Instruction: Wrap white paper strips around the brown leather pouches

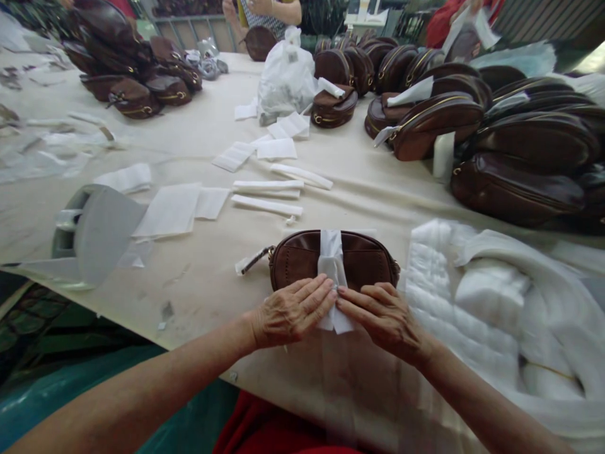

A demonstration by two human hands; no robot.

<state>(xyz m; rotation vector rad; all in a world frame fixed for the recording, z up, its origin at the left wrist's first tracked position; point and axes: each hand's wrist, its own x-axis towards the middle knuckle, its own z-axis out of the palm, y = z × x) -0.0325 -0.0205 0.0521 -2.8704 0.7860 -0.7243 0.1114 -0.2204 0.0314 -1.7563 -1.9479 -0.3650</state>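
Note:
A small dark brown oval bag (302, 252) lies at the near edge of the table, its zipper pull in clear wrap pointing left. A white paper strip (331, 252) crosses the middle of the bag from top to bottom, with two loose ends below. My left hand (295, 309) rests flat on the bag's lower left part, fingertips on the strip. From the right, my right hand (380, 315) lies on the bag's lower edge with its index fingertip touching the strip. The fingertips of both hands nearly meet there.
White foam sheets (435, 284) heap at the right. Beyond are brown bags (439, 123), a white plastic bag (287, 75) and foam pieces (267, 205). A grey tape dispenser (101, 233) stands left, near the table edge. Across the table (189, 139), people handle bags.

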